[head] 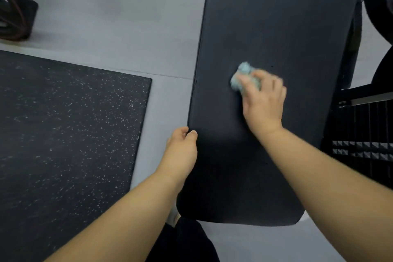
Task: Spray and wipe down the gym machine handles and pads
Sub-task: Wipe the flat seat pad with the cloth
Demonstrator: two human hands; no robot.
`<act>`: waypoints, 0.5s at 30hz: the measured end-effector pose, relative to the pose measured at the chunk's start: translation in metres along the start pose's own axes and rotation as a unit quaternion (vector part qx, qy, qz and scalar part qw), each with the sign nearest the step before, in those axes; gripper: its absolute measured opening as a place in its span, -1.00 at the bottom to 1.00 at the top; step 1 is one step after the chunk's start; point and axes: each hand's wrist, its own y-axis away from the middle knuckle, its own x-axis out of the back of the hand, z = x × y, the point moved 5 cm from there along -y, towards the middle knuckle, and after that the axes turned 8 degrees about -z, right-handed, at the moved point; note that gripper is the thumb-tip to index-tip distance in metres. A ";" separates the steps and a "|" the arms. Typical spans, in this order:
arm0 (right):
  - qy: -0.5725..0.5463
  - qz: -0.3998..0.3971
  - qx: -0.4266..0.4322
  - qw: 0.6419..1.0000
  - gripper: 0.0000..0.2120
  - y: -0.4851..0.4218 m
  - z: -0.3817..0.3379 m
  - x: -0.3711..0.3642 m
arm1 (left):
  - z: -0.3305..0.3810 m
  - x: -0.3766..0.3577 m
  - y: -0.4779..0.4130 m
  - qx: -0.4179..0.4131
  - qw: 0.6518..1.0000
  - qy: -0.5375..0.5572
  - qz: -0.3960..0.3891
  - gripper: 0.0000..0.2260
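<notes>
Wiping the bench pad with a cloth.

The right hand (263, 100) bunches the small cloth (244, 77) under curled fingers and presses it on the pad (276, 17), which extends beyond the grip. The left hand (182, 149) clasps the pad's edge, thumb on top. The cloth looks soft and light; hold it wadded. The pad looks firm and steady.

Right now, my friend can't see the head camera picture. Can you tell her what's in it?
A person's right hand holds a crumpled light blue cloth against a long black bench pad, while the left hand grips the pad's left edge. A speckled black floor mat lies on the grey floor to the left.
</notes>
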 end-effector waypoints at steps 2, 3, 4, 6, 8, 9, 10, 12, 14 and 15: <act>-0.038 0.021 -0.133 0.990 -0.70 -0.020 0.004 0.001 | 0.001 -0.002 -0.004 0.001 1.000 0.008 0.010 -0.64; -0.049 0.025 -0.157 0.986 -0.69 -0.016 -0.004 0.000 | 0.000 -0.003 -0.005 0.001 1.000 0.010 0.016 -0.64; -0.052 0.016 -0.143 0.988 -0.68 -0.004 -0.018 -0.003 | 0.000 -0.003 -0.004 0.000 1.000 0.010 0.020 -0.63; -0.057 -0.043 0.000 0.997 -0.65 0.044 -0.053 -0.010 | 0.001 -0.004 -0.004 -0.013 0.999 0.004 0.031 -0.63; -0.079 -0.124 0.173 0.974 -0.64 0.100 -0.075 -0.010 | 0.002 -0.004 -0.004 -0.030 0.999 -0.006 0.041 -0.63; -0.085 -0.143 0.234 0.958 -0.66 0.118 -0.075 -0.008 | 0.003 -0.005 -0.003 -0.035 0.998 -0.009 0.043 -0.63; -0.088 -0.149 0.270 0.947 -0.68 0.123 -0.069 -0.006 | 0.004 -0.005 -0.002 -0.037 0.998 -0.011 0.042 -0.63; -0.072 -0.129 0.258 0.955 -0.68 0.099 -0.054 -0.005 | 0.004 -0.003 -0.001 -0.040 0.998 -0.012 0.039 -0.62; -0.064 -0.073 0.113 0.989 -0.64 0.049 -0.034 -0.003 | 0.005 -0.002 0.001 -0.039 0.999 0.003 0.029 -0.63; -0.077 -0.053 0.011 0.996 -0.63 0.022 -0.023 0.000 | 0.006 -0.002 0.002 -0.038 0.999 0.012 0.027 -0.63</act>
